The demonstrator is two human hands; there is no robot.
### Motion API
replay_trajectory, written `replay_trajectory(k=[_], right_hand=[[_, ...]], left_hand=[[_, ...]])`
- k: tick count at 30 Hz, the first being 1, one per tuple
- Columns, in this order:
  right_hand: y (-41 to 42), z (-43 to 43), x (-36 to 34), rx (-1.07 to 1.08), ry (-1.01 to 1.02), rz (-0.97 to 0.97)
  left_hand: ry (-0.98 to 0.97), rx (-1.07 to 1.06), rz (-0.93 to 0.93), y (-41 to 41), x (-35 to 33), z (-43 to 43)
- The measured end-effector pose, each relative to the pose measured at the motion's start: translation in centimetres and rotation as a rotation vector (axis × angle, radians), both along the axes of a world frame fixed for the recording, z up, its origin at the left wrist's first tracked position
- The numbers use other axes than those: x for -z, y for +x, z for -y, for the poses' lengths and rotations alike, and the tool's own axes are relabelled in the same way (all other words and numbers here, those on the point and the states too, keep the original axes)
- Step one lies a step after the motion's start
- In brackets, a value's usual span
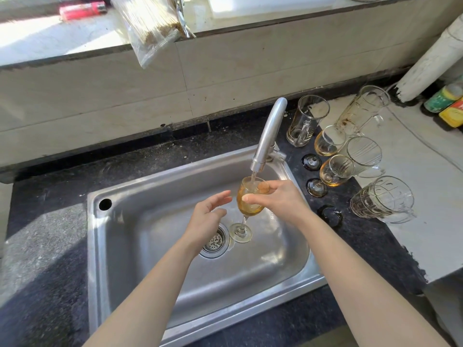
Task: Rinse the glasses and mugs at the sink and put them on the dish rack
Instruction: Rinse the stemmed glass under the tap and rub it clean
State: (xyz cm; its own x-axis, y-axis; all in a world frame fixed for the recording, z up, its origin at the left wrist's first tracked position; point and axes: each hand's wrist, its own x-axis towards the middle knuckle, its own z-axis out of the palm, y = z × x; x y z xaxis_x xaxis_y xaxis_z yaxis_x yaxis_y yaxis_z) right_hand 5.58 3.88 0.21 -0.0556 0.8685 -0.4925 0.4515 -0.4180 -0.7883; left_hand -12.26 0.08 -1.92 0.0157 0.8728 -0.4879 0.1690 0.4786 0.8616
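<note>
**Position.** The right hand [280, 201] grips the bowl of a stemmed glass [248, 210], thumb and fingers curled round it. It holds the glass upright under the tap [269, 131]. A thin stream runs in, and the liquid in the bowl is amber. The left hand [208, 216] is spread and holds nothing, just left of the glass and apparently not touching it. The foot of the glass hangs below both hands, over the sink [250, 284].

**Handling, as judged.** The glass is light, rigid and thin-walled, and weakest at stem and rim. It is wet, therefore slippery, and top-heavy while filled. The surest hold is round the bowl, with the free hand steadying stem or foot. The spout sits close above the rim and could chip it.

**Remaining.** More glasses and mugs [335, 169] stand on the surface [413, 171], right of the right hand. No rack is in view.
</note>
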Motion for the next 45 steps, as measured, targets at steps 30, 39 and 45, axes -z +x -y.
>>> replay_trajectory(k=[30, 39, 45], right_hand=[[0.0, 2.9, 3.2, 0.265, -0.709, -0.113], [0.9, 0.3, 2.2, 0.321, -0.349, -0.068], [1.1, -0.8, 0.9, 0.285, -0.327, -0.100]], left_hand=[[-0.368, 0.501, -0.190, -3.2, -1.0, -3.2], [-0.238, 0.350, -0.311, -1.2, -2.2, -2.1], [-0.164, 0.330, -0.376, 0.0, -2.6, -1.2]])
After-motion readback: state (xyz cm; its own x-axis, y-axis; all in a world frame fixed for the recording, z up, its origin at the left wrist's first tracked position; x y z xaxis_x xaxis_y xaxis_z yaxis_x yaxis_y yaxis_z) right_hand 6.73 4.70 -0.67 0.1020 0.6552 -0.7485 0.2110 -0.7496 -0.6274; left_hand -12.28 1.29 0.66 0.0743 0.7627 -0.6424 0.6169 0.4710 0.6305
